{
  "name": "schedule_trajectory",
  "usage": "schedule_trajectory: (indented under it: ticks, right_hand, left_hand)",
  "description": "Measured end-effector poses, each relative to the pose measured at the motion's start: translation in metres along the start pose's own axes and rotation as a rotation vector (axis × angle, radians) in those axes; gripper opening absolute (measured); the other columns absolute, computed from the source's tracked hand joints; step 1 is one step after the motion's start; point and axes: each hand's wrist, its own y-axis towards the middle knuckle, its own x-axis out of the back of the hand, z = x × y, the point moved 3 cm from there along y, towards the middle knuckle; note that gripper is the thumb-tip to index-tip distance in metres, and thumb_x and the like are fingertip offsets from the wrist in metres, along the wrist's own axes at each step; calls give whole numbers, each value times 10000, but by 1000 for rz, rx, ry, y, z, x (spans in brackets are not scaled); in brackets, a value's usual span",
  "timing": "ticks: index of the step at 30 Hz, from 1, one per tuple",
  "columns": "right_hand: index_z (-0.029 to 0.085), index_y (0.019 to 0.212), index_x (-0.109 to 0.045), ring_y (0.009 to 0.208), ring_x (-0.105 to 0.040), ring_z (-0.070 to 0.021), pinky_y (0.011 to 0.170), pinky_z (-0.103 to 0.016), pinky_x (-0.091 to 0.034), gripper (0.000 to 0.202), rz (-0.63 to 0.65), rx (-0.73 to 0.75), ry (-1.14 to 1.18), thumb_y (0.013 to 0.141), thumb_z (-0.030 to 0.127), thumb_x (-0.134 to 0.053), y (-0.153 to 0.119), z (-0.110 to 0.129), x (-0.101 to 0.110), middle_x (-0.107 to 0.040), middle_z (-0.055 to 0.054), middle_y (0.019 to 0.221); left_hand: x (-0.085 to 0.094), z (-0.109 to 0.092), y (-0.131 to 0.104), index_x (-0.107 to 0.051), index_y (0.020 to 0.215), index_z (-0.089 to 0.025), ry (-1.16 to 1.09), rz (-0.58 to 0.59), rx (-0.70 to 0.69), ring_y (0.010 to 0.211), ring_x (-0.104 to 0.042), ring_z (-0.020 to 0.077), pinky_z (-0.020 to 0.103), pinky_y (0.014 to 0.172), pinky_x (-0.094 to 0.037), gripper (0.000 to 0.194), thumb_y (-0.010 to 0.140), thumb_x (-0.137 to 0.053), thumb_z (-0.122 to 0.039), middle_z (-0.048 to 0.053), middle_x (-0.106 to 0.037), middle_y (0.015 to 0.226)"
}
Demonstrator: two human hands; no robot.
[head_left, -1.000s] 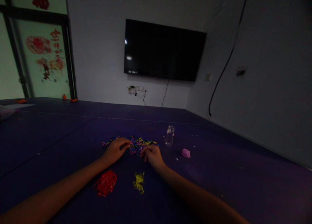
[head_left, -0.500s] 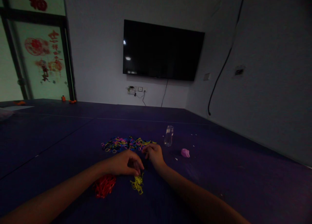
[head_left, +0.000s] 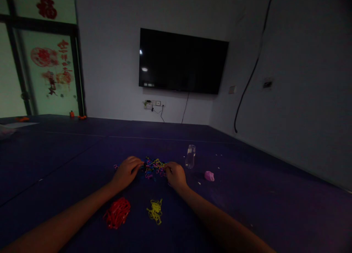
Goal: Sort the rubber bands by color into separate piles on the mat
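A pile of small mixed-colour rubber bands (head_left: pixel 154 166) lies on the dark purple surface in front of me. My left hand (head_left: pixel 127 172) is at the pile's left side, thumb and fingers pinched together over dark bands; what is between the tips is too small to make out. From the right, my right hand (head_left: pixel 176 176) reaches into the same pile, its fingertips closed at some yellow bands. Closer to me, between my forearms, are a heap of red rubber bands (head_left: pixel 118 212) and a smaller heap of yellow rubber bands (head_left: pixel 155 211).
Right of the pile stands a clear bottle (head_left: pixel 190 157), with a pink crumpled-looking piece (head_left: pixel 209 176) nearby. White scraps (head_left: pixel 199 183) dot the purple surface (head_left: pixel 247 201). A television (head_left: pixel 183 60) hangs on the far wall; a black cable (head_left: pixel 249 84) hangs at right.
My left hand has moved from above the yellow heap forward and left to the mixed pile, uncovering the red and yellow heaps. My right hand stays at the pile's right side.
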Motion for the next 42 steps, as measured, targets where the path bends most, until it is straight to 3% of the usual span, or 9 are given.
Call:
schedule_trajectory:
  ticks: [4,9,12,18,30,35,42]
  right_hand:
    - [195,861,-720,876,-638,-205,805,-304,-466,327,77,87,-55,752,41,-453,0,4,-6,-706,-70,925]
    - [193,1045,-687,1024,-600,-218,911,-340,-435,396,233,322,-63,772,25,-454,-3,18,-13,-679,-85,1076]
    - [218,1134,-645,1116,-557,-220,965,-372,-406,370,289,426,-49,841,101,-453,-7,25,-14,-640,-79,1174]
    - [228,1186,-610,1244,-454,-221,1028,-397,-356,328,442,461,-142,908,242,-436,-10,25,-16,-555,-65,1303]
    - [215,1251,-562,1294,-388,-263,1033,-456,-338,379,468,380,-224,923,345,-424,-10,21,-20,-471,-93,1383]
    - [195,1182,-613,1251,-441,-240,1029,-403,-352,333,447,389,-210,915,304,-446,-9,20,-21,-530,-91,1326]
    - [190,1198,-598,1237,-455,-234,1019,-396,-359,337,418,402,-215,908,279,-449,-9,22,-19,-533,-96,1321]
  left_hand:
    - [-12,12,-9,-631,1107,-231,85,114,-117,1072,-541,217,436,940,-433,294,908,-419,-190,62,-663,1094]
    - [-18,5,-11,-566,1221,-288,95,344,-137,1254,-418,233,477,1034,-334,365,897,-452,-164,23,-577,1288]
    - [-17,0,-11,-548,1243,-300,70,403,-158,1294,-380,233,458,1044,-323,398,885,-472,-144,17,-563,1307]
    - [-16,0,-12,-613,1158,-264,66,378,-203,1268,-413,243,447,1029,-347,290,900,-491,-214,32,-631,1208]
    - [-15,9,-10,-687,946,-206,184,200,-158,1061,-562,237,455,951,-424,212,879,-486,-217,50,-700,977]
    - [-16,16,-12,-687,962,-207,241,125,-150,1054,-559,235,446,933,-441,223,877,-481,-215,62,-676,1049]
    - [-17,5,-10,-641,1099,-242,148,302,-237,1166,-494,230,443,984,-403,268,906,-456,-220,36,-632,1189]
